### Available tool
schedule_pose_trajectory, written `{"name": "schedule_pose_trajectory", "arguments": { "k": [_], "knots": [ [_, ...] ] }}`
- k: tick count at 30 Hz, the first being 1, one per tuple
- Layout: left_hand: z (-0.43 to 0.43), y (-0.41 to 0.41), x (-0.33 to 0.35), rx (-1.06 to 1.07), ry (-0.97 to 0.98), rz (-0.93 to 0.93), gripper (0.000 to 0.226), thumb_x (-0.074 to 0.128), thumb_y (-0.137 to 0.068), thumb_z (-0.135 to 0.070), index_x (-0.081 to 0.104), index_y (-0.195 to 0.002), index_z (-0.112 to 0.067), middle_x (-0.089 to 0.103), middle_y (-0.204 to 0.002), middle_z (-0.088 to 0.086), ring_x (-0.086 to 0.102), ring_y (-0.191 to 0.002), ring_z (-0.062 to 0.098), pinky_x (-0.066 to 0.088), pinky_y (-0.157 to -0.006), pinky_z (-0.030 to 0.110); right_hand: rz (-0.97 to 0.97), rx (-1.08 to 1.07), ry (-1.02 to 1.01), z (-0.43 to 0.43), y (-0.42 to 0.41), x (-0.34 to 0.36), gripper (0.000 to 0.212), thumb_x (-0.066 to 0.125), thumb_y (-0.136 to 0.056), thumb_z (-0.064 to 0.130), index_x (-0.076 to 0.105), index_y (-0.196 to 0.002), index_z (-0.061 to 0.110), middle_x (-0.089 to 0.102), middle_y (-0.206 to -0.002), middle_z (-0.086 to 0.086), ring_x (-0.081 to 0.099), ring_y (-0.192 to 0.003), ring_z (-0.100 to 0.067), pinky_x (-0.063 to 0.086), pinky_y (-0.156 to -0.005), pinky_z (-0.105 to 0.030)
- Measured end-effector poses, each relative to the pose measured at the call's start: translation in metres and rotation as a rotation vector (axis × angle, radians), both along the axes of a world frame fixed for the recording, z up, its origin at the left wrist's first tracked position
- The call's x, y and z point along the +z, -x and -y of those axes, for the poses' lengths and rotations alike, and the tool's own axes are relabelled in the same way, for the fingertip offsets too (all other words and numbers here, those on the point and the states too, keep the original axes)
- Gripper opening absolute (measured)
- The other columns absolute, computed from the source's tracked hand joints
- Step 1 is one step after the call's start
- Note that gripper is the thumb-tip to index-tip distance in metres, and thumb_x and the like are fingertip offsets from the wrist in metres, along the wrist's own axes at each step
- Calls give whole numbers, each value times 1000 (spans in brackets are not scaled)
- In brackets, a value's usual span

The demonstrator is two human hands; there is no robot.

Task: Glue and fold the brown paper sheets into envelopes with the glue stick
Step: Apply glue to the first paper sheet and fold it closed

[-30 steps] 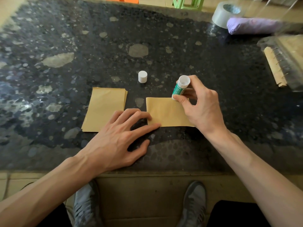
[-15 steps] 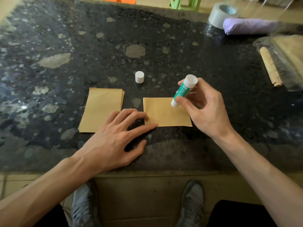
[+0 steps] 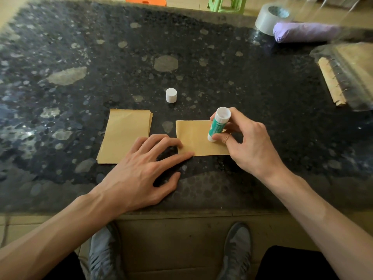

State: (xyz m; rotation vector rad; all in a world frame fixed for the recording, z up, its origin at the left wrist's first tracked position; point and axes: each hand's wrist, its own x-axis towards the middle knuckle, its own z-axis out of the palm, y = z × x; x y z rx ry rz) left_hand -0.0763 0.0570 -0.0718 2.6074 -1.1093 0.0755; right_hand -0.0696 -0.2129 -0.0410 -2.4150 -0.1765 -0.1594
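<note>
A single brown paper sheet (image 3: pixel 194 137) lies flat on the dark speckled table (image 3: pixel 201 67). My left hand (image 3: pixel 141 170) rests spread on the table, its straight fingertips pressing the sheet's left edge. My right hand (image 3: pixel 248 144) grips an uncapped green and white glue stick (image 3: pixel 219 124), tip down and touching the right part of the sheet. The stick's white cap (image 3: pixel 171 95) stands on the table behind the sheet. To the left lies a stack of brown paper sheets (image 3: pixel 126 134).
At the back right are a roll of clear tape (image 3: pixel 268 18), a purple folded bundle (image 3: pixel 306 34) and a clear plastic sleeve holding brown paper and a strip (image 3: pixel 347 75). Green (image 3: pixel 226 4) and orange (image 3: pixel 145 1) stools stand beyond the table. My shoes show below its front edge.
My right hand has brought the glue stick down from the sheet's upper right corner towards its lower right part, the stick more upright now. The left hand has stayed in place.
</note>
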Motion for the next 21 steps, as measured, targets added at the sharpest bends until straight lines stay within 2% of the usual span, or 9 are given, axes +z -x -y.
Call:
{"name": "schedule_pose_trajectory", "arguments": {
  "k": [3,6,9,15,18,21],
  "knots": [
    [0,0,0,1,0,-1,51,50,-103,-46,49,-153,-35,49,-149,-3,45,-137,22,39,-108,43,16,-11,-3,0,-1,-2,32,77,-94,23,63,-122,20,71,-115,14,64,-110,2,56,-94,-23],
    [0,0,0,2,-4,-5,51,50,-103,-46,49,-153,-35,49,-148,-3,45,-137,23,39,-108,44,24,-23,-1,0,-3,-4,32,78,-94,23,62,-121,19,68,-112,18,62,-101,12,51,-91,-13],
    [0,0,0,2,-6,-5,52,51,-103,-46,49,-153,-35,49,-149,-3,44,-137,23,39,-108,43,32,-37,6,0,-6,-6,34,78,-93,23,62,-123,18,68,-113,17,59,-106,8,47,-88,-5],
    [0,0,0,2,-4,-3,51,51,-102,-46,50,-152,-35,49,-149,-4,44,-138,22,38,-109,41,59,-67,13,-1,-11,-8,34,80,-93,22,63,-122,16,66,-108,17,57,-108,7,44,-87,-3],
    [0,0,-1,1,-12,-7,52,51,-102,-46,48,-153,-35,48,-150,-5,43,-139,21,37,-110,41,56,-75,7,-1,-14,-7,35,79,-93,23,63,-122,15,69,-111,14,62,-106,1,43,-88,0],
    [0,0,0,3,-10,-9,52,51,-102,-46,48,-153,-36,48,-150,-5,44,-139,21,37,-110,41,63,-82,6,-2,-17,-8,35,79,-93,23,63,-123,15,73,-114,8,66,-107,-5,46,-89,-5]
  ]
}}
